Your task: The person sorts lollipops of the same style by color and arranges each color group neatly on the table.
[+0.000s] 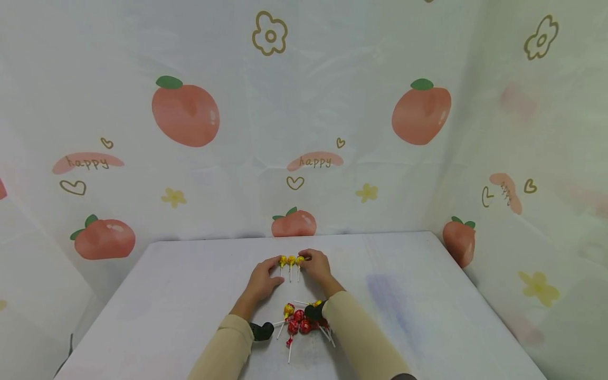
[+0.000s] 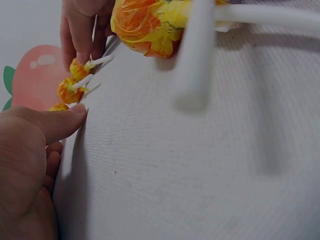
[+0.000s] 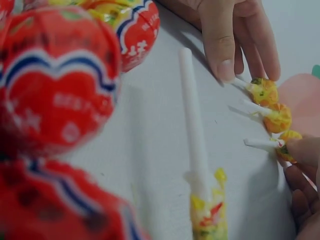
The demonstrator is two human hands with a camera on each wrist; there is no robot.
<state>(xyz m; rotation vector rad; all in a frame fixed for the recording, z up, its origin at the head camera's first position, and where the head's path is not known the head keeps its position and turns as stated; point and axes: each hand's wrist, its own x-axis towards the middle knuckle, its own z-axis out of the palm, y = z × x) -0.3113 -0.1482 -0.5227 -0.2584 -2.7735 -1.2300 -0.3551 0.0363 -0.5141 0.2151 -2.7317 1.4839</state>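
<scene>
Three yellow-wrapped lollipops stand side by side in a short row, their white sticks pointing toward the person: a left lollipop, a middle lollipop and a right lollipop. The left hand is at the row's left end, fingertips beside the left lollipop's head, thumb spread apart near its stick. At the other end, the right hand pinches the wrapped head of the right lollipop between thumb and fingers. The right wrist view shows the left hand with fairly straight fingers.
Nearer the person lies a pile of red lollipops and yellow ones, partly hidden by the right wrist's black camera. Another black camera sits on the left wrist. The white table backs onto a fruit-printed curtain.
</scene>
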